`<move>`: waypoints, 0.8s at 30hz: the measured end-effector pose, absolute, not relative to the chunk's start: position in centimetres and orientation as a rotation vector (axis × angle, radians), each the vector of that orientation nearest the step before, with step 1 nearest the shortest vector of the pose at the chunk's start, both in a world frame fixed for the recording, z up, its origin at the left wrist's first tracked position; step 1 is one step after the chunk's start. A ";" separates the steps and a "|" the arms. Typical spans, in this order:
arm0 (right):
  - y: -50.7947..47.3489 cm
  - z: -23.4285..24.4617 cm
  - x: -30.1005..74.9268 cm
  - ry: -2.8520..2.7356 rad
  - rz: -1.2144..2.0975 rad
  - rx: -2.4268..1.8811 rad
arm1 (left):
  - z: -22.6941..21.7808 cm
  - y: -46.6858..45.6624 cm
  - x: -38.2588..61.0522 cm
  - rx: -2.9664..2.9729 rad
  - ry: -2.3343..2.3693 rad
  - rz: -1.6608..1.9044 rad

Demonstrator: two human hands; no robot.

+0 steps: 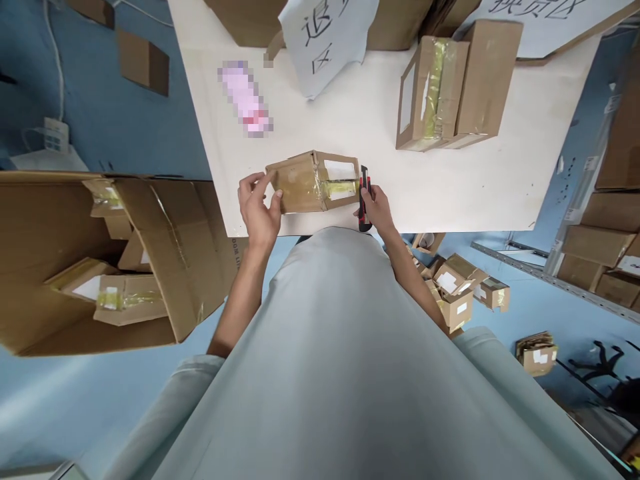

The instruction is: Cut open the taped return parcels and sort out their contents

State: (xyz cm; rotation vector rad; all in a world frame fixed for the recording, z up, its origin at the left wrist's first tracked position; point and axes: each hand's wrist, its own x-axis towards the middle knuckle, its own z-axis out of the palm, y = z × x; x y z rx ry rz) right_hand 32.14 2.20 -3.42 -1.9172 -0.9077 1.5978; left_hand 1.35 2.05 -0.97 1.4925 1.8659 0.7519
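Note:
A small taped cardboard box (310,181) with a white label lies near the front edge of the pale table (475,180). My left hand (259,208) grips its left end, fingers curled round the corner. My right hand (376,208) is closed on a red and black utility knife (365,193), held upright against the box's right end, where yellowish tape runs.
Two taller taped boxes (450,87) stand at the table's back right, paper signs (325,40) behind. A big open carton (100,260) with several small boxes sits at my left. More small boxes (460,290) lie on the blue floor at right, beside shelving (600,253).

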 end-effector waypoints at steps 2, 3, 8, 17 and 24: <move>2.5 -3.5 31.9 -0.939 1.568 -1.927 | -0.5 1.9 1.6 1.478 1.846 0.736; 2.5 -3.6 31.8 -0.944 1.563 -1.934 | -0.3 1.8 1.7 1.475 1.841 0.723; 2.8 -3.7 31.9 -0.878 1.631 -1.919 | -0.1 1.4 1.5 1.493 1.867 0.654; 2.5 -2.2 32.0 -1.035 1.542 -2.051 | 0.4 1.6 3.2 1.572 1.789 0.719; 0.8 0.9 32.9 -1.131 1.317 -2.125 | 0.7 4.4 10.0 1.776 1.287 0.590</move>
